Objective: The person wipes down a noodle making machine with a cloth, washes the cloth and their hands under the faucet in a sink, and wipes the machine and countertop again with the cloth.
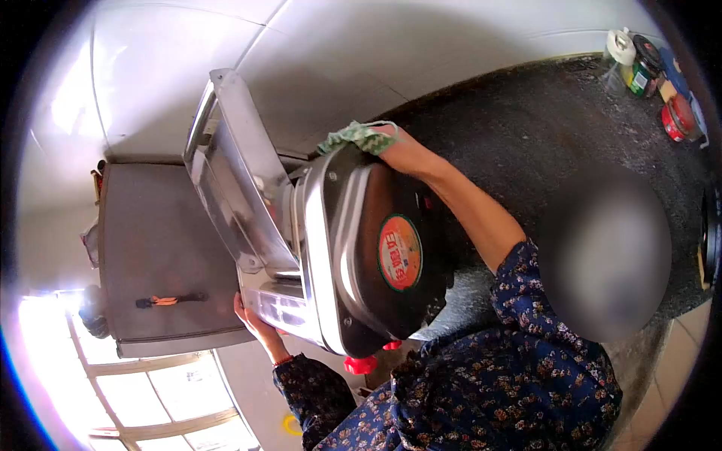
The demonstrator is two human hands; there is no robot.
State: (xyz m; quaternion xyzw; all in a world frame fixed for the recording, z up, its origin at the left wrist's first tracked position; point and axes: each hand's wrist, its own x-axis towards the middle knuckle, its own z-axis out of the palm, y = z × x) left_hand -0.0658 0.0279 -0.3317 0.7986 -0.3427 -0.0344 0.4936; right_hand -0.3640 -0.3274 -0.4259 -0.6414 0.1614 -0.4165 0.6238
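A boxy stainless-steel kitchen machine (323,248) fills the middle of the view. It has a black side panel with a round orange sticker (400,252), a raised metal tray (248,173) and red knobs (361,365). My right hand (391,146) presses a green patterned cloth (357,138) against the machine's upper edge, fingers partly hidden by the cloth. At the lower left, my left hand (261,328) grips the machine's metal edge, with some fingers hidden behind it. Floral sleeves cover both upper arms.
A dark stone counter (496,113) runs along a white tiled wall (338,52). Jars (645,64) and a red-labelled container (677,119) stand at its far right. A grey cabinet or refrigerator (165,240) is at left, near a bright window (150,391). A blurred patch covers the right.
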